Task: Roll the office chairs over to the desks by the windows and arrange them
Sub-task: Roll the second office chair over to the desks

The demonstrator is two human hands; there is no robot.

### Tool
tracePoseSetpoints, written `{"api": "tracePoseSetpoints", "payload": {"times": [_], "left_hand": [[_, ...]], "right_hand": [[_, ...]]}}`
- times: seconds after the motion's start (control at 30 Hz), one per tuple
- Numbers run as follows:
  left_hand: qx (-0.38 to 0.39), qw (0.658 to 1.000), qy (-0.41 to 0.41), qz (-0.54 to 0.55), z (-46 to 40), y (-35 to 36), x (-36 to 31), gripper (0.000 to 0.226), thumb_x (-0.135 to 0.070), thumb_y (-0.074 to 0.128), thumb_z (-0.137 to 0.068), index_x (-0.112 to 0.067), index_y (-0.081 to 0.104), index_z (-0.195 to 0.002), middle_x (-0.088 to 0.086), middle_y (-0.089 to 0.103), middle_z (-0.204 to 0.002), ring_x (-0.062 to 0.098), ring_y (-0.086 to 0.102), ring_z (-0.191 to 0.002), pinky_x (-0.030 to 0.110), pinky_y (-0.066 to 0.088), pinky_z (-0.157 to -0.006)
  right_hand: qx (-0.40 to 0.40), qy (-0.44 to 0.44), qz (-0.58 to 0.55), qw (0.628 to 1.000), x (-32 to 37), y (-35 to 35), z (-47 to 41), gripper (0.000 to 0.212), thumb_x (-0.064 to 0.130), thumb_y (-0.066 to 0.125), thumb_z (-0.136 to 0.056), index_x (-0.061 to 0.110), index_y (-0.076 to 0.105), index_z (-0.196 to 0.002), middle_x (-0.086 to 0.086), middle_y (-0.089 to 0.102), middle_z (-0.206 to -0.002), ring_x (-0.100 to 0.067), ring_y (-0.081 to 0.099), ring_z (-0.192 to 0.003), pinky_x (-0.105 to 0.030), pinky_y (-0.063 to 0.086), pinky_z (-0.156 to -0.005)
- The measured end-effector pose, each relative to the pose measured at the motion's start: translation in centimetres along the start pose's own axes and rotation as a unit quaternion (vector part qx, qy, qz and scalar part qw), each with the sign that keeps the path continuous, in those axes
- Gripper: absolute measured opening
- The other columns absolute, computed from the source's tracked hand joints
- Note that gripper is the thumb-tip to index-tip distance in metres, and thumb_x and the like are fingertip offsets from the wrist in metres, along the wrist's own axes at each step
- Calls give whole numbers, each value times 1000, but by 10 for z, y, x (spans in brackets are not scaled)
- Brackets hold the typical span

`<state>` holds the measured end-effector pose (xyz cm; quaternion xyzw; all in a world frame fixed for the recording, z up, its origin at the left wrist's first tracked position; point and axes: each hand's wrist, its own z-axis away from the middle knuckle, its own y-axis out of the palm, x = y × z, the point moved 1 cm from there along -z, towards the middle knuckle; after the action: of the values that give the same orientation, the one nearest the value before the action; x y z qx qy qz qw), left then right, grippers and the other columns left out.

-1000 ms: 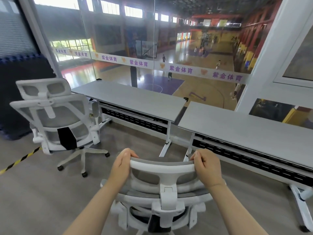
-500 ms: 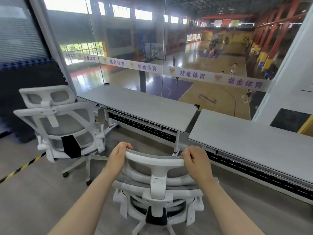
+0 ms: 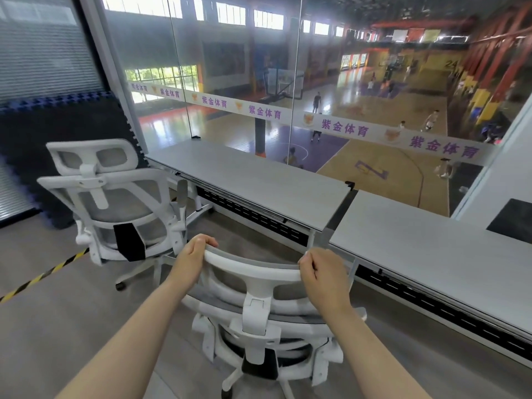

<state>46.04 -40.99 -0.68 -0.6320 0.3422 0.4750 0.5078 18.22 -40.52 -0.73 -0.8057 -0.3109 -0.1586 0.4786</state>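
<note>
A white mesh office chair [image 3: 259, 306] stands right in front of me, its back toward me. My left hand [image 3: 191, 256] grips the left end of its headrest and my right hand [image 3: 324, 272] grips the right end. The chair faces the gap between two grey desks: the left desk [image 3: 259, 180] and the right desk [image 3: 417, 254], both set along the glass windows. A second white mesh chair [image 3: 115, 203] stands to the left, at the left desk's near end, its back also toward me.
Glass panels [image 3: 230, 67] behind the desks overlook a sports hall. Dark foam mats [image 3: 57, 125] are stacked at the far left. A yellow-black tape line [image 3: 43, 275] runs across the grey floor at left. A white pillar [image 3: 512, 168] stands at right.
The held chair has rolled forward toward the desks, and both desks and the second chair appear closer. Both hands keep their grip on the headrest.
</note>
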Motion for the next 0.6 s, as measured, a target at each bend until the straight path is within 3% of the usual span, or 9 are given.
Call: {"api": "tracePoseSetpoints", "payload": {"times": [0.13,0.2,0.3,0.4,0.5,0.6], "left_hand": [[0,998,11,-68,1,-4,-1,39,-34,29,-100,-22,66,-94,2,64,-101,17,56,-88,24,41,-65],[-20,992,27,-122,2,-6,-3,38,-29,29,-104,-25,66,-99,-4,64,-101,16,56,-90,24,40,-66],[-48,972,94,-208,5,-5,-10,35,-28,32,-104,-20,65,-110,-6,64,-106,14,55,-98,29,41,-80],[-17,956,157,-245,13,-1,-14,37,-32,35,-103,-15,65,-118,0,65,-118,17,54,-113,30,40,-96],[1,924,214,-316,21,3,-18,51,-43,29,-98,-16,61,-126,3,59,-133,22,44,-131,38,30,-113],[27,894,253,-369,29,9,-25,60,-50,22,-94,-20,56,-134,2,52,-142,25,34,-140,47,24,-117]], "right_hand": [[13,-6,9,1000,-1,1,-1,39,26,30,-90,15,42,-55,1,43,-49,-16,43,-52,-36,38,-57],[16,-9,15,1000,-2,-2,-2,38,24,33,-92,17,42,-55,4,39,-48,-15,42,-52,-37,40,-61],[20,-16,35,999,1,-6,-1,37,21,39,-95,24,46,-59,10,43,-52,-9,45,-57,-37,42,-66],[35,6,38,999,9,-15,4,33,32,38,-98,30,49,-67,12,49,-61,-8,49,-66,-38,44,-73],[66,46,45,996,13,-25,15,37,48,33,-95,26,62,-96,12,61,-86,-11,56,-86,-37,47,-83],[70,62,73,993,19,-37,30,45,50,33,-94,20,58,-115,8,62,-101,-14,55,-98,-37,45,-90]]}}
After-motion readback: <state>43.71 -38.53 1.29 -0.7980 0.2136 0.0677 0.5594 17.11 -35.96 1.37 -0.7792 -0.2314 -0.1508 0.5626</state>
